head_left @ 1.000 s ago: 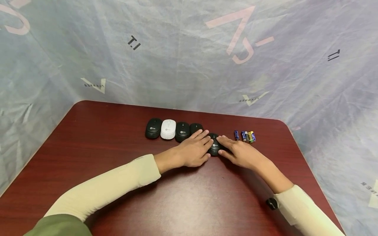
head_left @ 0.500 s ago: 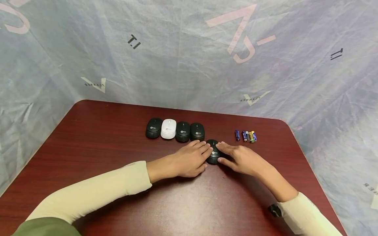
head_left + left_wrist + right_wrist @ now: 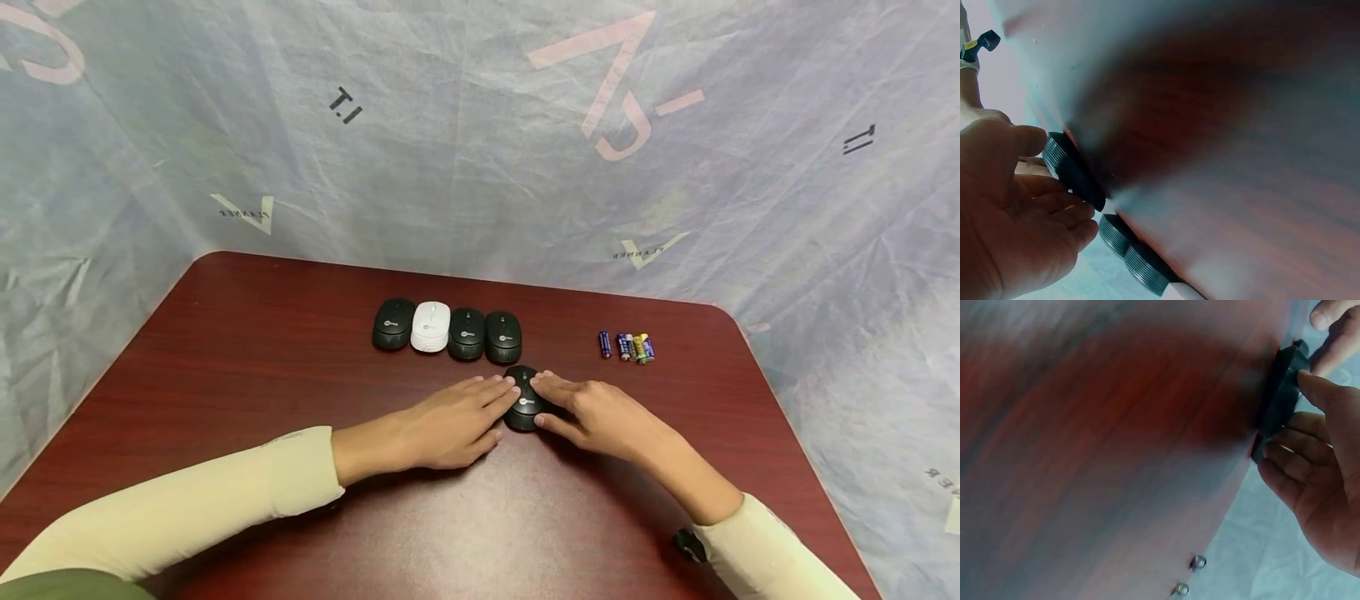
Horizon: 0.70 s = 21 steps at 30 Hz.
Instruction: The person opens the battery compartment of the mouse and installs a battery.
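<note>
A black computer mouse (image 3: 527,402) lies on the dark red table, between both hands. My left hand (image 3: 452,421) touches its left side with nearly straight fingertips, palm down. From the right, my right hand (image 3: 603,417) holds it with the thumb near the back end and the fingers toward the front. In the right wrist view, that thumb and fingers lie along the edge of the mouse (image 3: 1282,390). The left wrist view shows the ribbed side of the mouse (image 3: 1069,165) beside the left hand (image 3: 1029,212).
Behind stands a row of mice: a black mouse (image 3: 393,323), a white mouse (image 3: 431,327), and two more black ones, the rightmost black mouse (image 3: 503,337) nearest the hands. Several batteries (image 3: 635,347) lie at the right, with a single blue battery (image 3: 605,344) beside them.
Both hands have slid the black mouse toward the person and slightly left, away from the row. The rightmost mouse of the row, partly covered before, is now in full view.
</note>
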{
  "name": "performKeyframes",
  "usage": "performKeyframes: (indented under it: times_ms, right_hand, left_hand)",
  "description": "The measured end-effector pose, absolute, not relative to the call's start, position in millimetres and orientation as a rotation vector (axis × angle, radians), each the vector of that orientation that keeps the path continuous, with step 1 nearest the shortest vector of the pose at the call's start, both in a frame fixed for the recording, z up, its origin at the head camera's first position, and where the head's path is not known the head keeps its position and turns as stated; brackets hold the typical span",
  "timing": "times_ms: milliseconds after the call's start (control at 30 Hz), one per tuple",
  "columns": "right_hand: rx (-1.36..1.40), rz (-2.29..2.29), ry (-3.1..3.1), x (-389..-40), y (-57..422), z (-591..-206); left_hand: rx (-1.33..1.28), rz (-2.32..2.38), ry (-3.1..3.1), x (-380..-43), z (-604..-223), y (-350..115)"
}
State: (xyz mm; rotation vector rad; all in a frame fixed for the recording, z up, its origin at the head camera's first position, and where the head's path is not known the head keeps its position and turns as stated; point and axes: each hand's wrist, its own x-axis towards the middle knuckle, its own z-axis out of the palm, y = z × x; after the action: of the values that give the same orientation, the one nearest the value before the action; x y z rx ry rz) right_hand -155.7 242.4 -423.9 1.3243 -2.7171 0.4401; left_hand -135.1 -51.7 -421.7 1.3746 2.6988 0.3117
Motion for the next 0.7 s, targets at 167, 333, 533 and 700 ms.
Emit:
performKeyframes:
  times_ms: [167,333,533,700]
  right_hand:
    - [1.327,0.435,-2.729,-153.2,227.8,-423.8]
    - [1.301,0.360,-2.789,-148.3,210.8,-417.0]
    - [1.306,0.346,-2.823,-147.3,196.9,-414.0]
    - [1.331,0.334,-2.866,-146.5,188.5,-411.9]
  left_hand:
    - [1.363,0.291,2.702,-132.0,-423.0,-69.5]
    - [1.379,0.291,2.704,-132.8,-424.1,-83.9]
    - [1.389,0.306,2.711,-134.8,-424.4,-99.8]
    - [1.368,0.302,2.704,-135.7,-422.6,-110.5]
